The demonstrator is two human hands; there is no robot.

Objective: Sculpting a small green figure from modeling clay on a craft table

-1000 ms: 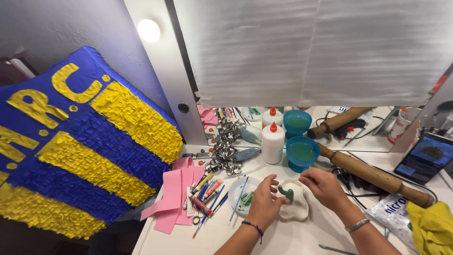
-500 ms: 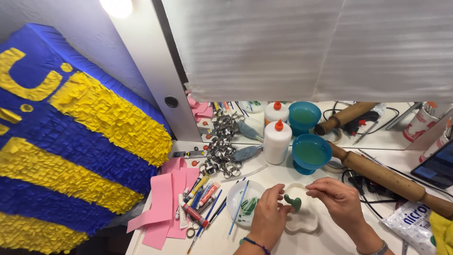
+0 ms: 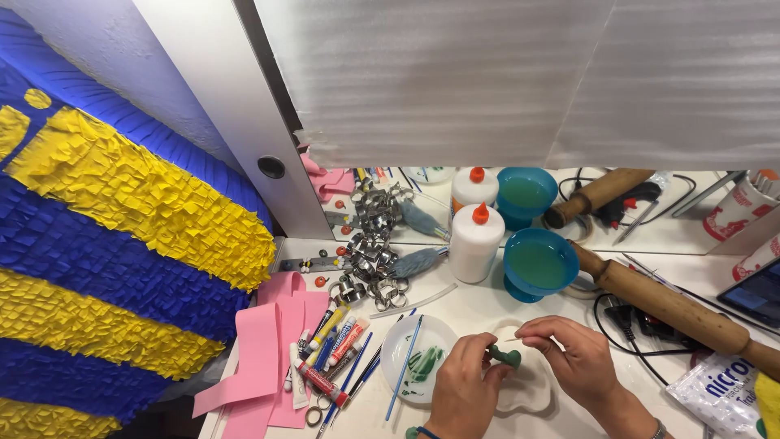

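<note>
A small green clay piece (image 3: 505, 355) is pinched by the left hand (image 3: 465, 389); a thin stick (image 3: 513, 339) is gripped by the right hand (image 3: 573, 360). A white plate (image 3: 398, 351) and a blue bowl (image 3: 539, 264) are nearby.

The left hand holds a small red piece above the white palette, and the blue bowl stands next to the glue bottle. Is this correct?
Not quite: in the head view the small piece in the left hand is green, not red. The rest holds: white palette, blue bowl, glue bottle.
</note>
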